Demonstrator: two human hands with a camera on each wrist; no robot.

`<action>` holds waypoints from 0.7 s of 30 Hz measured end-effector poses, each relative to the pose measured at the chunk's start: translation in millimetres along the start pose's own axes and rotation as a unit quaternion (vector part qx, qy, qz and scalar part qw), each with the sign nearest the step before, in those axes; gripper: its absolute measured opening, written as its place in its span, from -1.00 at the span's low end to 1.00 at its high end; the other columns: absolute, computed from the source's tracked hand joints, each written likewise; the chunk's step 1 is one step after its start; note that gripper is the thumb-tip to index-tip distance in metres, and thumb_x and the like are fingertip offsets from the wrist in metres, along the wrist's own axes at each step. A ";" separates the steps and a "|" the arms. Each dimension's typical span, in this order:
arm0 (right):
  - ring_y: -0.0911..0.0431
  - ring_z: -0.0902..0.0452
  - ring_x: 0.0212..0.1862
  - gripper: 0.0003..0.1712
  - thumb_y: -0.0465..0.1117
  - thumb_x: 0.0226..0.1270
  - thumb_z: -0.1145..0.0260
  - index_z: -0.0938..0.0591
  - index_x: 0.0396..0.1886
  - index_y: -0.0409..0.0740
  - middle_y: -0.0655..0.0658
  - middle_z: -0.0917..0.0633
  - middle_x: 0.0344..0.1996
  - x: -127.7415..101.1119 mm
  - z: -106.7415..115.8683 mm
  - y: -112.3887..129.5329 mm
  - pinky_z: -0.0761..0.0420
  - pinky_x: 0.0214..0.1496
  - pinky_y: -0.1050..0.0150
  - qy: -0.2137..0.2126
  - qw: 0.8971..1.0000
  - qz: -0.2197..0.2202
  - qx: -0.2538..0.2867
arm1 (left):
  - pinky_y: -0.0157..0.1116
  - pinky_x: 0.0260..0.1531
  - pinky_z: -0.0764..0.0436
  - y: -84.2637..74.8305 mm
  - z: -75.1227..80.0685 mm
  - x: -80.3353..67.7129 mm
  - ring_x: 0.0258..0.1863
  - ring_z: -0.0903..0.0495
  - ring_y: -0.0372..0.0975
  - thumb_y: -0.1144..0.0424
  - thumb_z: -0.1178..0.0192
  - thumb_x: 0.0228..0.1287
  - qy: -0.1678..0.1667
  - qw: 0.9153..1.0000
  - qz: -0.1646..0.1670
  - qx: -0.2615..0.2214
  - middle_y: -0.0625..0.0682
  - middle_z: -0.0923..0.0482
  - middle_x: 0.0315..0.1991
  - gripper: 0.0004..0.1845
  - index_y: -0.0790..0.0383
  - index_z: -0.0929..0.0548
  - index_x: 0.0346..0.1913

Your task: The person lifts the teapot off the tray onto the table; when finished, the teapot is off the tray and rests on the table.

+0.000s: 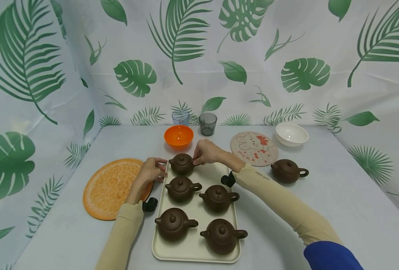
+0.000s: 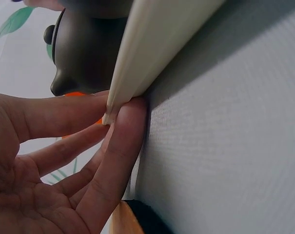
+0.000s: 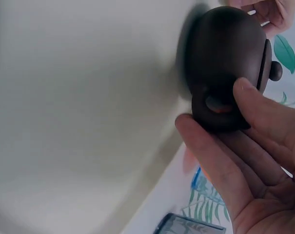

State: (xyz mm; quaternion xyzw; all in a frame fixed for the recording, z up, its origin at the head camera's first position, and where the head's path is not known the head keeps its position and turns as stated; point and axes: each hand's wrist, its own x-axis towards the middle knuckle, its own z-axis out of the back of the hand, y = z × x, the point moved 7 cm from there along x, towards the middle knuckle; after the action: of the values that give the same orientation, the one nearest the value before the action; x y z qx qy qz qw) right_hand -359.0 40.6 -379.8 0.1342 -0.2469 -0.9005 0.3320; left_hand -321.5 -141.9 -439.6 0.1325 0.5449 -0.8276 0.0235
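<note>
A cream rectangular tray carries several dark brown teapots in two columns, spouts to the left. At the tray's far left corner stands one teapot; my right hand pinches its handle between thumb and fingers. My left hand holds the tray's left rim near that corner. In the left wrist view its fingers lie on both sides of the rim. Nearer teapots on the tray include one in the left column and one in the right.
Another brown teapot stands right of the tray. Behind are an orange bowl, a blue glass, a grey glass, a rabbit-patterned mat and a white bowl. An orange-slice mat lies left.
</note>
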 end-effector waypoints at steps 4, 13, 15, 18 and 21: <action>0.19 -0.68 -0.55 -0.89 -0.33 0.07 -0.47 -0.78 -0.39 -0.30 -0.14 -0.76 -0.50 -0.6 -0.2 -2.5 -0.66 -0.48 0.39 -0.009 1.000 -0.003 0.010 | -0.31 -0.53 -0.68 -0.6 0.1 -0.2 -0.52 -0.56 -0.19 0.62 -0.23 0.05 -0.006 1.000 0.006 0.004 0.20 -0.50 -0.27 -0.45 0.41 -0.49 0.19; 0.11 -0.70 -0.51 -0.86 -0.36 0.09 -0.45 -0.77 -0.35 -0.37 -0.21 -0.76 -0.47 -11.1 9.5 -5.8 -0.68 -0.45 0.35 -0.027 0.998 -0.012 0.047 | -0.29 -0.49 -0.69 -2.1 0.4 -0.8 -0.45 -0.58 -0.16 0.61 -0.21 0.06 -0.006 1.000 0.003 0.008 0.22 -0.52 -0.25 -0.47 0.43 -0.50 0.18; 0.07 -0.71 -0.48 -0.86 -0.38 0.10 -0.44 -0.76 -0.34 -0.39 -0.23 -0.76 -0.46 -15.7 14.7 -7.7 -0.69 -0.43 0.33 -0.034 0.997 -0.015 0.070 | -0.28 -0.48 -0.70 -1.8 0.3 -1.0 -0.44 -0.59 -0.16 0.60 -0.21 0.07 -0.004 1.000 0.002 0.009 0.23 -0.52 -0.24 -0.47 0.43 -0.49 0.18; 0.02 -0.72 -0.44 -0.85 -0.40 0.10 -0.42 -0.75 -0.32 -0.42 -0.25 -0.76 -0.44 -24.6 25.3 -10.5 -0.70 -0.40 0.29 -0.046 0.994 -0.016 0.094 | -0.27 -0.47 -0.70 -1.2 -0.3 -1.4 -0.44 -0.60 -0.16 0.59 -0.21 0.08 -0.002 1.000 0.002 0.009 0.24 -0.53 -0.22 -0.48 0.44 -0.49 0.18; -0.05 -0.73 -0.39 -0.85 -0.42 0.13 -0.40 -0.74 -0.30 -0.43 -0.28 -0.75 -0.41 -35.8 37.6 -15.2 -0.71 -0.36 0.26 -0.058 0.992 -0.015 0.111 | -0.27 -0.46 -0.70 -1.3 -0.7 -1.9 -0.45 -0.59 -0.17 0.59 -0.22 0.08 -0.001 1.000 0.000 0.012 0.25 -0.53 -0.22 -0.48 0.44 -0.49 0.18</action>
State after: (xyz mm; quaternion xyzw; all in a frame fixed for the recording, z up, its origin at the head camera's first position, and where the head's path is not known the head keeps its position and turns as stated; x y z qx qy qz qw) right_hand -355.8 87.8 -353.5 0.1211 -0.3623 -0.8787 0.2862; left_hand -319.7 -140.9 -438.3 0.1323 0.5350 -0.8341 0.0222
